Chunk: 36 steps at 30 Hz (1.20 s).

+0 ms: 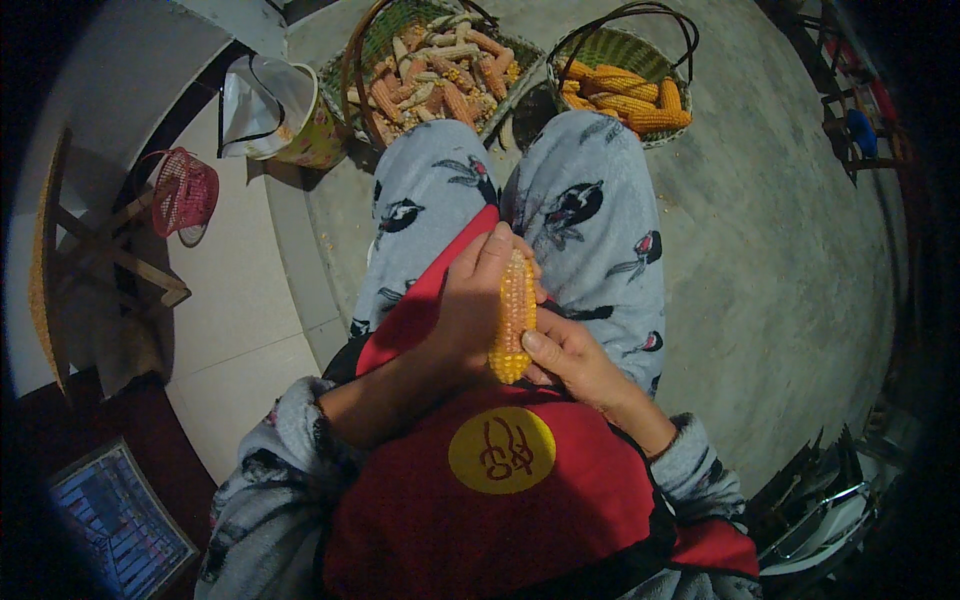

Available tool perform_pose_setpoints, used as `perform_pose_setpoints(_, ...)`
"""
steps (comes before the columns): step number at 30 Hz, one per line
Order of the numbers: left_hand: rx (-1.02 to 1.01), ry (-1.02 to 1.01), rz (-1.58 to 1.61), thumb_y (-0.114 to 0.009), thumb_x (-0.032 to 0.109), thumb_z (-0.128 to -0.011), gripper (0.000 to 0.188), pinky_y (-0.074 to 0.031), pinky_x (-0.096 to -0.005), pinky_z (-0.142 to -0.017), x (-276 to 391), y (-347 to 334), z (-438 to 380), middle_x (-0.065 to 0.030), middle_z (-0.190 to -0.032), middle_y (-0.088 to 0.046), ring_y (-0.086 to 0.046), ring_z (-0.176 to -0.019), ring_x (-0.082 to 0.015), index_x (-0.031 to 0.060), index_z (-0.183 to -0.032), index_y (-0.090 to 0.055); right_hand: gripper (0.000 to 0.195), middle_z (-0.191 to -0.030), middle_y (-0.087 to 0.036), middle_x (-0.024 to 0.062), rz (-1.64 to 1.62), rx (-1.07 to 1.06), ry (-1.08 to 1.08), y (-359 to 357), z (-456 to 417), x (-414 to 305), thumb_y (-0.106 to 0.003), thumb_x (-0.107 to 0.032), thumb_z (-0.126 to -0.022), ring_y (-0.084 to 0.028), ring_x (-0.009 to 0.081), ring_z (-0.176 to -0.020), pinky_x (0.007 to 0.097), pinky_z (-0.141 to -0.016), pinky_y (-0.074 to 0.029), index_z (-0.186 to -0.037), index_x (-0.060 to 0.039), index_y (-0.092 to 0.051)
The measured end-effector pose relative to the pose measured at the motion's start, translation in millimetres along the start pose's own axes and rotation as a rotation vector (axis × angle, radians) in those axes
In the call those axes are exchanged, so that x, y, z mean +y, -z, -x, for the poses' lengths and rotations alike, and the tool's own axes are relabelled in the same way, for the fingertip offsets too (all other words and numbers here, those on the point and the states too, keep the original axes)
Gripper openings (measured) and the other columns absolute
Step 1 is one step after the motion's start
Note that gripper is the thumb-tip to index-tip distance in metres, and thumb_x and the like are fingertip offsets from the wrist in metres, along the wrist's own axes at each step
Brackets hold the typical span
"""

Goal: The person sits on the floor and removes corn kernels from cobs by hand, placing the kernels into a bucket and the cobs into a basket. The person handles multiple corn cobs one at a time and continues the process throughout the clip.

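A partly shelled ear of yellow corn [515, 322] stands over my lap, above a red apron [495, 517] with a yellow round patch. Bare pinkish cob shows along its upper side, and kernels remain at the near end and edges. My left hand [480, 289] wraps the ear from the left, thumb towards its far end. My right hand [574, 349] holds it from the right, thumb pressed on the lower part. Some of my fingers are hidden behind the ear.
Beyond my knees, a woven basket [525, 49] holds bare cobs [457, 105] and loose kernels. To its right another basket [686, 135] holds yellow ears [626, 101]. At the left are a lined bucket [319, 127], a pink plastic basket [184, 191] and a wooden stand [150, 277].
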<state>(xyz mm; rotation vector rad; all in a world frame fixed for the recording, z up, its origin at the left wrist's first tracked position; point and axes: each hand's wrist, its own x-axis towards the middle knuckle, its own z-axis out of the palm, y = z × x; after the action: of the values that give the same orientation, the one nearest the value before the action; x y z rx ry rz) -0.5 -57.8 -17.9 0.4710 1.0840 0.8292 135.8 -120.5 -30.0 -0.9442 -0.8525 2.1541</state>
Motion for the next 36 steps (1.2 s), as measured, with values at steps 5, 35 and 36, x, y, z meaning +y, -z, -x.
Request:
perform_pose_setpoints(5,0.106,-0.028,0.104,-0.038,0.04,-0.095,0.037,-0.046,-0.0278,-0.059,0.2,-5.9,0.1,-0.0066,-0.074,-0.051,-0.054,-0.062,-0.0157,0.005,-0.088,-0.049,0.034,-0.076,-0.049,-0.0009,0.119,0.125,0.04,-7.2,-0.7,6.5,-0.04,-0.033,-0.097,-0.04,0.0055,-0.058,0.019,-0.051,-0.033,-0.105,-0.0019,-0.051)
perform_pose_setpoints(35,0.007,-0.104,-0.039,-0.037,0.032,-0.096,0.032,-0.045,-0.0264,-0.057,-12.2,-2.7,-1.9,-0.0069,-0.075,-0.052,-0.053,-0.061,-0.0142,0.0039,-0.088,-0.05,0.042,-0.082,-0.054,0.0017,0.08,0.233,0.08,-9.6,-2.0,4.2,-0.042,-0.03,-0.095,-0.05,0.0082,-0.069,0.023,-0.059,-0.042,-0.125,0.0005,-0.041)
perform_pose_setpoints(36,0.001,-0.11,-0.049,-0.038,0.033,-0.096,0.032,-0.045,-0.0264,-0.057,-11.8,-2.8,-1.6,-0.0069,-0.075,-0.052,-0.053,-0.061,-0.0141,0.0039,-0.088,-0.05,0.042,-0.082,-0.054,0.0012,0.188,0.238,0.156,-10.0,-3.5,4.8,-0.042,-0.03,-0.095,-0.049,0.0074,-0.067,0.0221,-0.057,-0.041,-0.125,0.0005,-0.042)
